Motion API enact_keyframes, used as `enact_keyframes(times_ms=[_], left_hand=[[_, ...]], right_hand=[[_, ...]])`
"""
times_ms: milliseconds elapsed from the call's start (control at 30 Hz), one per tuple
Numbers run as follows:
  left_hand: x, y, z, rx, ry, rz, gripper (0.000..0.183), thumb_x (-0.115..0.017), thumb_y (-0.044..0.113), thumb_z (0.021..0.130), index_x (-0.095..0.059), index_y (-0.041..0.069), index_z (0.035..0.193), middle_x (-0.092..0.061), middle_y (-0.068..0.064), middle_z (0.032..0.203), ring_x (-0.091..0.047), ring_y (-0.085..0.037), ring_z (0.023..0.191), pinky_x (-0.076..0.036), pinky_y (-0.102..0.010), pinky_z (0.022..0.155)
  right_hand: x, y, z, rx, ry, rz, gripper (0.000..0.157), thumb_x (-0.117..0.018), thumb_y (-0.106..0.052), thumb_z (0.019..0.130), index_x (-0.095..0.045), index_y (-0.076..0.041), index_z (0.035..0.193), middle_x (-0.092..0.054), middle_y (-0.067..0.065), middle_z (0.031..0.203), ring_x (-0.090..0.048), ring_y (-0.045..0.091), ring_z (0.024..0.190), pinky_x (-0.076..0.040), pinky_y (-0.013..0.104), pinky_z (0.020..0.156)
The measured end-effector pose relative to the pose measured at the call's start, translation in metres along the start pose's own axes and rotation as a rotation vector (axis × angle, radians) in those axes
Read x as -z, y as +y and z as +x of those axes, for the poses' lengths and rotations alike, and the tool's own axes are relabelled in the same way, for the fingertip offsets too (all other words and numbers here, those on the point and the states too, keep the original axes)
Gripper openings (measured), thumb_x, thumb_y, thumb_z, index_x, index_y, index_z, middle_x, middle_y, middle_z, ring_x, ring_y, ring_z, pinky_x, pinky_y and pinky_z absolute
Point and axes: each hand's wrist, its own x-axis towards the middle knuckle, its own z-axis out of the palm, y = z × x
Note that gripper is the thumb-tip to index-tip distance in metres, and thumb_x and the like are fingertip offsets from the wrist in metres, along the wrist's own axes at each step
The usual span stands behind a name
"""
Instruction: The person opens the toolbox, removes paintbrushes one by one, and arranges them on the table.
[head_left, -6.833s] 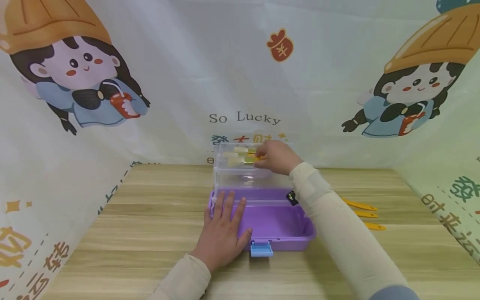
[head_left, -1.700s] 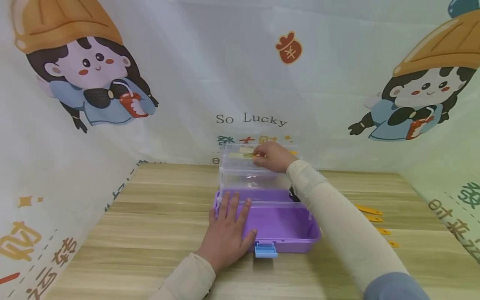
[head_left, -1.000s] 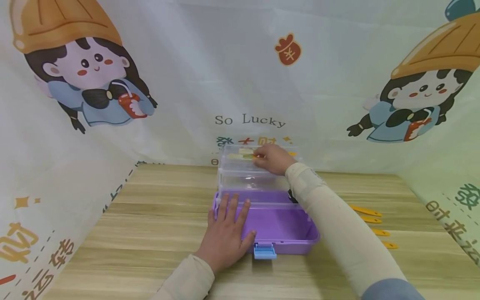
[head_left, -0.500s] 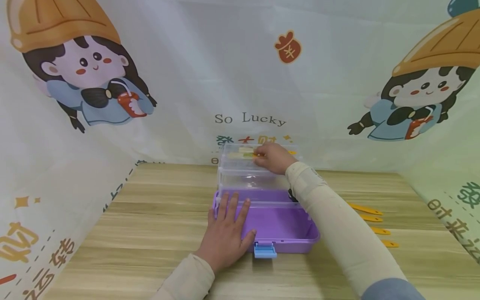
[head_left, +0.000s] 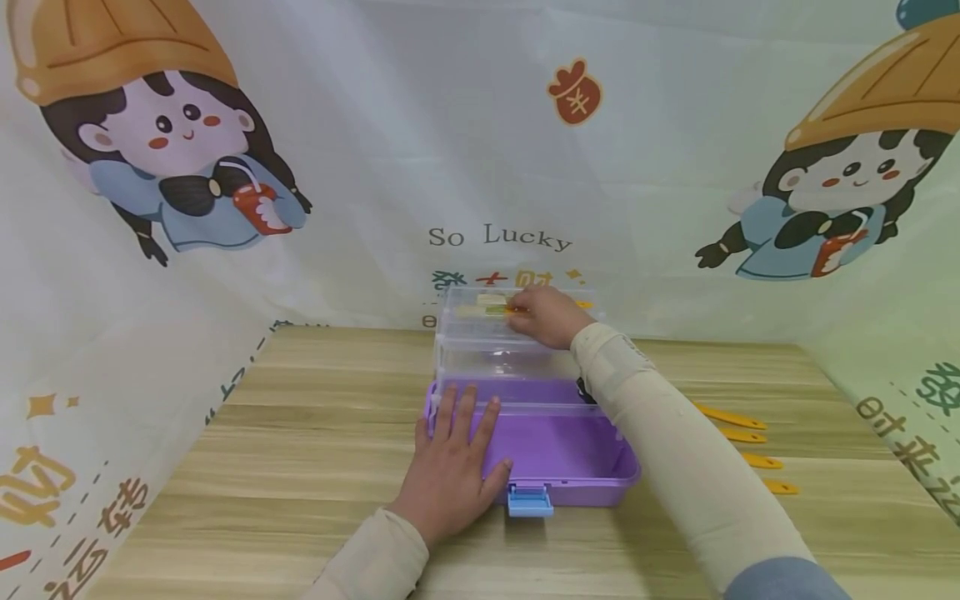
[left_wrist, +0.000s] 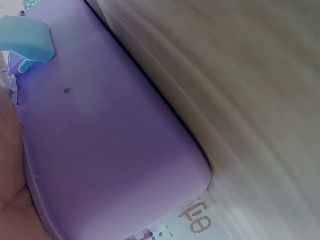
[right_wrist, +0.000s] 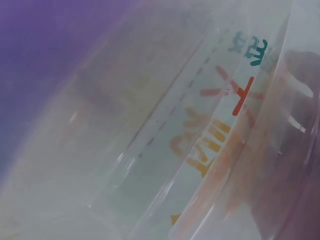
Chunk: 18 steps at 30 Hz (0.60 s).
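Observation:
A purple box (head_left: 555, 492) stands open in the head view, with clear plastic trays (head_left: 487, 358) raised behind its base. My left hand (head_left: 450, 483) rests on the left side of the base, fingers spread; part of it shows at the edge of the left wrist view, beside the purple wall (left_wrist: 110, 125). Over the top tray, my right hand (head_left: 551, 315) pinches a yellow-handled paintbrush (head_left: 495, 310). Another paintbrush (head_left: 491, 297) with pale bristles lies just behind it. Fingers hide much of both handles. In the right wrist view the clear plastic (right_wrist: 150, 165) fills most of the picture.
Several yellow brush handles (head_left: 765, 461) lie on the wooden table right of the box, partly hidden by my right forearm. A blue latch (head_left: 530, 501) hangs at the box front. A small black item (head_left: 585, 390) sits by the base's back right. A printed curtain (head_left: 375, 167) encloses the table.
Since the oldest frame, fewer brushes show in the top tray and one more handle shows on the table. Over the last second my hands have hardly moved.

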Motion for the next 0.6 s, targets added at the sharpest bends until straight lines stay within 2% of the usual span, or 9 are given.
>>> enact_keyframes(times_ms=[267,600], left_hand=[[-0.0004,-0.0001,-0.0001,0.001,0.002,-0.007,0.071,-0.043,0.055,0.099,-0.034,0.011,0.155,-0.023,-0.021,0.159,-0.013,-0.043,0.147,-0.027,-0.069,0.105],[-0.0008,0.0005,0.0000,0.005,-0.009,-0.008,0.072,-0.041,0.055,0.099,-0.033,0.011,0.156,-0.022,-0.021,0.159,-0.011,-0.043,0.147,-0.027,-0.069,0.106]], right_hand=[[0.0008,-0.0013,0.0002,-0.009,-0.038,-0.017,0.040,-0.059,-0.024,0.100,-0.062,0.002,0.129,-0.063,0.017,0.127,-0.056,0.033,0.120,-0.040,0.043,0.106],[-0.0015,-0.0004,0.0012,-0.037,0.006,0.013,0.038,-0.062,-0.021,0.097,-0.062,0.000,0.129,-0.063,0.017,0.128,-0.057,0.032,0.120,-0.041,0.043,0.106]])
